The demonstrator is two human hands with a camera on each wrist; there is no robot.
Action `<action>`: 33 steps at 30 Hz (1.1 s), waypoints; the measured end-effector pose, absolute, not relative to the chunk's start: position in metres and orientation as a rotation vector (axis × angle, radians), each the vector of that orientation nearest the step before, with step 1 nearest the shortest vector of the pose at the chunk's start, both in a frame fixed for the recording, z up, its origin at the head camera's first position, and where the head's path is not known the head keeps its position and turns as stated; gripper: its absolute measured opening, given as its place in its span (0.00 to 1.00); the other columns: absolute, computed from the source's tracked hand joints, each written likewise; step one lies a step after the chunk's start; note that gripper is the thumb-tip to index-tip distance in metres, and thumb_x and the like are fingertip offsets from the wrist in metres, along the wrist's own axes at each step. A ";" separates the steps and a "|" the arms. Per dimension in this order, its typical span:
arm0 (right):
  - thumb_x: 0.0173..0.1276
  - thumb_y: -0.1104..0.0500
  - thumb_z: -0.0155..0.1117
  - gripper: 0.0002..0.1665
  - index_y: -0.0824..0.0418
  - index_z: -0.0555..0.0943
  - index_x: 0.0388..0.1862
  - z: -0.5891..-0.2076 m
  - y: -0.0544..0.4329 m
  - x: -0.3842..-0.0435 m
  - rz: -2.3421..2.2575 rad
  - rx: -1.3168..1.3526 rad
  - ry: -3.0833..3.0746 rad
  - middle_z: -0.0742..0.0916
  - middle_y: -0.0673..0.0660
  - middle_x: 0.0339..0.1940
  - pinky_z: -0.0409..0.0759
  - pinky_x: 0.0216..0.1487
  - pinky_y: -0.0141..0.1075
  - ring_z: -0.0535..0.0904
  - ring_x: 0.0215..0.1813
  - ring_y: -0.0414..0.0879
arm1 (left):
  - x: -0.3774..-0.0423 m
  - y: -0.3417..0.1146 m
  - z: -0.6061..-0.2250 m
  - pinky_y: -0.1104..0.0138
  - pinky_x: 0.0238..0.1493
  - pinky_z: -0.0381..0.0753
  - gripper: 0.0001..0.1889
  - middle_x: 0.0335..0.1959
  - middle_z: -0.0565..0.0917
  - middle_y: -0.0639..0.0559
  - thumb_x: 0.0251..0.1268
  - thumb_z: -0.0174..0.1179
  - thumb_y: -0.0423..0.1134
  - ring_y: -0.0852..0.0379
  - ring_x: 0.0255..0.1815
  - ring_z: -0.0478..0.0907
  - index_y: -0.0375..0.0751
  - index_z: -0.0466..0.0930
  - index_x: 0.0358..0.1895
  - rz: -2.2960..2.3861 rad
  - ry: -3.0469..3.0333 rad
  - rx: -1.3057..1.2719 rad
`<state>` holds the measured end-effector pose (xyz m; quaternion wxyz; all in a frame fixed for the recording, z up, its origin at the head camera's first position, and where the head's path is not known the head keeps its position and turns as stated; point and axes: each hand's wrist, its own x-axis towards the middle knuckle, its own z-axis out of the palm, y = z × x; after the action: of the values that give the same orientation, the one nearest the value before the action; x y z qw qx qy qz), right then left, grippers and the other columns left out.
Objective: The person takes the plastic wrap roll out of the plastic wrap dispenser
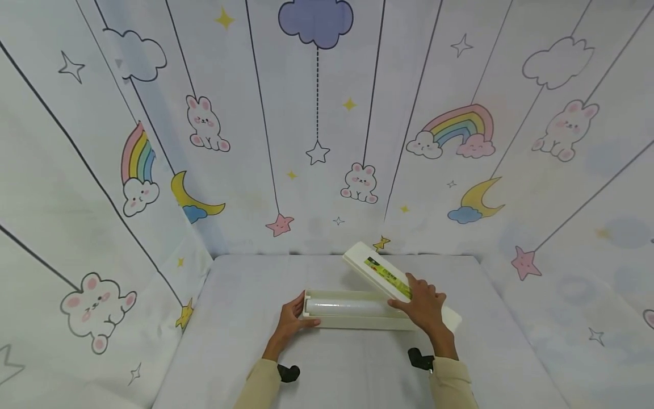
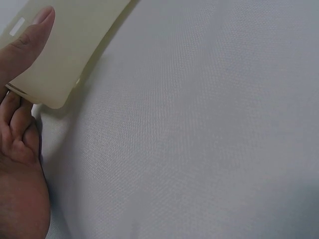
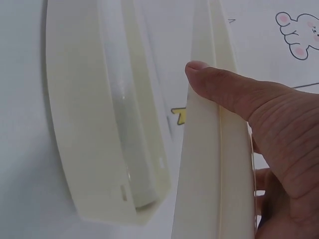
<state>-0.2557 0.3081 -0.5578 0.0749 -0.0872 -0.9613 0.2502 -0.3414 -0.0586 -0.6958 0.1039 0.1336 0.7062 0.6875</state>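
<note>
A long cream dispenser box (image 1: pixel 365 323) lies on the white cloth with a roll of clear plastic film (image 1: pixel 347 307) inside. My left hand (image 1: pixel 289 325) grips its left end; in the left wrist view the thumb lies on the outer wall of the box (image 2: pixel 75 45). My right hand (image 1: pixel 425 307) holds the box's long lid (image 1: pixel 365 262), which has a green and yellow label (image 1: pixel 385 274). Tilted and raised off the box, the lid crosses above its right end. In the right wrist view the thumb presses the lid (image 3: pixel 202 149), apart from the box.
White cloth (image 1: pixel 230 307) covers the table. Patterned curtains (image 1: pixel 317 199) with rabbits, stars and rainbows stand behind and at both sides. Dark wrist-camera mounts (image 1: pixel 421 359) stick out from the inner sides of both wrists.
</note>
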 end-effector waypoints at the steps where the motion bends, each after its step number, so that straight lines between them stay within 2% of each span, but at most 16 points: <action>1: 0.64 0.41 0.83 0.57 0.63 0.68 0.84 -0.557 0.308 -0.255 0.757 -0.261 -2.875 0.83 0.72 0.60 0.63 0.56 0.64 0.73 0.54 0.65 | -0.341 -0.059 -0.696 0.50 0.88 0.60 0.57 0.85 0.66 0.34 0.53 0.85 0.29 0.35 0.87 0.63 0.29 0.59 0.85 2.028 2.082 0.394; 6: 0.61 0.42 0.84 0.58 0.65 0.69 0.82 -0.555 0.307 -0.252 0.756 -0.254 -2.827 0.83 0.72 0.55 0.63 0.53 0.63 0.73 0.51 0.65 | -0.341 -0.059 -0.695 0.48 0.88 0.61 0.57 0.85 0.66 0.33 0.53 0.85 0.30 0.34 0.87 0.63 0.29 0.59 0.85 2.020 2.095 0.407; 9: 0.62 0.42 0.83 0.59 0.65 0.67 0.84 -0.556 0.308 -0.251 0.767 -0.272 -2.821 0.82 0.73 0.56 0.62 0.54 0.63 0.72 0.53 0.65 | -0.340 -0.059 -0.696 0.48 0.88 0.63 0.57 0.85 0.66 0.32 0.54 0.85 0.32 0.32 0.86 0.63 0.28 0.58 0.85 2.011 2.119 0.437; 11: 0.64 0.42 0.82 0.59 0.65 0.65 0.85 -0.558 0.309 -0.251 0.770 -0.283 -2.833 0.82 0.73 0.58 0.62 0.55 0.63 0.72 0.54 0.66 | -0.340 -0.060 -0.697 0.52 0.87 0.66 0.57 0.84 0.66 0.30 0.54 0.85 0.33 0.30 0.86 0.64 0.26 0.58 0.85 1.998 2.147 0.474; 13: 0.67 0.42 0.81 0.59 0.64 0.64 0.86 -0.559 0.311 -0.251 0.760 -0.294 -2.850 0.81 0.74 0.60 0.62 0.56 0.64 0.72 0.56 0.67 | -0.341 -0.060 -0.699 0.60 0.86 0.69 0.58 0.84 0.66 0.31 0.54 0.86 0.35 0.32 0.86 0.64 0.27 0.58 0.85 1.998 2.150 0.476; 17: 0.67 0.40 0.80 0.59 0.62 0.63 0.87 -0.561 0.314 -0.251 0.745 -0.310 -2.870 0.81 0.73 0.61 0.62 0.55 0.63 0.72 0.57 0.67 | -0.343 -0.059 -0.701 0.63 0.87 0.67 0.58 0.85 0.66 0.33 0.53 0.86 0.34 0.35 0.87 0.63 0.28 0.58 0.85 2.009 2.123 0.441; 18: 0.67 0.40 0.80 0.59 0.62 0.63 0.87 -0.561 0.315 -0.250 0.742 -0.314 -2.871 0.81 0.73 0.61 0.62 0.55 0.63 0.72 0.56 0.67 | -0.343 -0.059 -0.701 0.62 0.87 0.66 0.59 0.85 0.66 0.35 0.52 0.87 0.34 0.36 0.87 0.63 0.29 0.59 0.85 2.013 2.112 0.428; 20: 0.66 0.39 0.81 0.60 0.62 0.63 0.87 -0.563 0.315 -0.250 0.748 -0.317 -2.865 0.82 0.72 0.61 0.62 0.55 0.63 0.72 0.56 0.67 | -0.342 -0.059 -0.699 0.55 0.88 0.64 0.58 0.85 0.66 0.32 0.53 0.86 0.33 0.33 0.87 0.62 0.27 0.58 0.85 2.010 2.113 0.442; 28: 0.65 0.40 0.82 0.60 0.63 0.64 0.86 -0.567 0.317 -0.250 0.722 -0.314 -2.847 0.81 0.73 0.60 0.63 0.54 0.64 0.71 0.56 0.68 | -0.339 -0.061 -0.694 0.56 0.86 0.69 0.56 0.83 0.66 0.27 0.56 0.85 0.33 0.28 0.85 0.64 0.24 0.58 0.84 1.988 2.171 0.536; 33: 0.66 0.39 0.81 0.60 0.63 0.63 0.86 -0.564 0.317 -0.248 0.715 -0.333 -2.859 0.81 0.74 0.62 0.63 0.57 0.67 0.71 0.57 0.68 | -0.340 -0.060 -0.693 0.49 0.88 0.64 0.57 0.84 0.65 0.30 0.55 0.85 0.31 0.31 0.86 0.63 0.26 0.58 0.85 2.012 2.127 0.474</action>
<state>-0.2478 0.3168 -0.5637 0.0876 -0.1118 -0.9603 0.2402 -0.3400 -0.0602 -0.6931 0.0877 0.1594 0.7144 0.6757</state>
